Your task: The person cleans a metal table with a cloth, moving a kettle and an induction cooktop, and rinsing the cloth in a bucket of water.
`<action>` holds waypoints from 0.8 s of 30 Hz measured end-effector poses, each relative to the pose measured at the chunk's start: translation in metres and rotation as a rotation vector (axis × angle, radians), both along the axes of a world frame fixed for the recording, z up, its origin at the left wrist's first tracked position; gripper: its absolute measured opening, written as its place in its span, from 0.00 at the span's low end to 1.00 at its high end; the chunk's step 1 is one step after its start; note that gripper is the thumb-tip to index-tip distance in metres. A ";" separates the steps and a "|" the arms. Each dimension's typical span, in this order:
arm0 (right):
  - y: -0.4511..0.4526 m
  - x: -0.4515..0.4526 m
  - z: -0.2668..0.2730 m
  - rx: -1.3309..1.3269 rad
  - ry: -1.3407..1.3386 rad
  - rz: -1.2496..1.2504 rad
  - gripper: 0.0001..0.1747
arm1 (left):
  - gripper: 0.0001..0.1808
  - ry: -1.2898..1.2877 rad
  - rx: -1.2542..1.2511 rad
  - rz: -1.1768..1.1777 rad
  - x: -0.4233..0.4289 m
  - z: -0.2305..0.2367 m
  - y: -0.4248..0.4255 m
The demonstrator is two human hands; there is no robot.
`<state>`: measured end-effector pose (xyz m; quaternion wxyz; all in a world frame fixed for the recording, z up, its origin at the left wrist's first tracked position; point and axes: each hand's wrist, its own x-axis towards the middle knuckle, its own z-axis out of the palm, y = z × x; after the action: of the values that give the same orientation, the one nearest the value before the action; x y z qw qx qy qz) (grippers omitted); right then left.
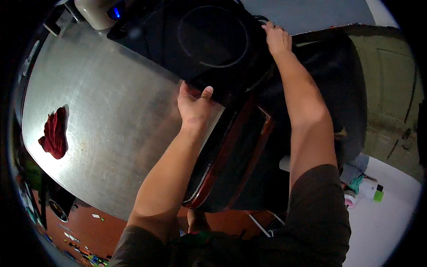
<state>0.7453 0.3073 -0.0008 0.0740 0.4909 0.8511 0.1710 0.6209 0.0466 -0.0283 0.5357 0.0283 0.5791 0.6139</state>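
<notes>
A flat black cooktop (213, 36) with a circular ring mark lies tilted across the top of the picture, over the far end of a metal tabletop (110, 110). My left hand (195, 105) grips its near edge, thumb raised at the rim and fingers partly hidden under it. At the cooktop's right side, my right hand (277, 38) has its fingers curled beside a bundled black cable (261, 18); whether it holds the cable or the cooktop's edge is unclear. A crumpled dark red cloth (56, 135) rests on the left part of the tabletop.
A beige appliance (96, 13) with a blue light stands at the upper left. Close to my body is a dark case or bag (240, 160) with reddish trim. Bottles and a tape roll (350, 199) sit on a white surface at right. Small items lie scattered on the reddish floor (90, 220).
</notes>
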 end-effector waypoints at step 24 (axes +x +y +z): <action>-0.007 0.020 -0.008 -0.091 0.238 -0.196 0.20 | 0.18 0.025 0.016 0.012 -0.006 -0.009 -0.006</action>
<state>0.7657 0.3001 -0.0086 0.0112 0.5845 0.8087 0.0648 0.6145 0.0405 -0.0369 0.5246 0.0367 0.5810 0.6212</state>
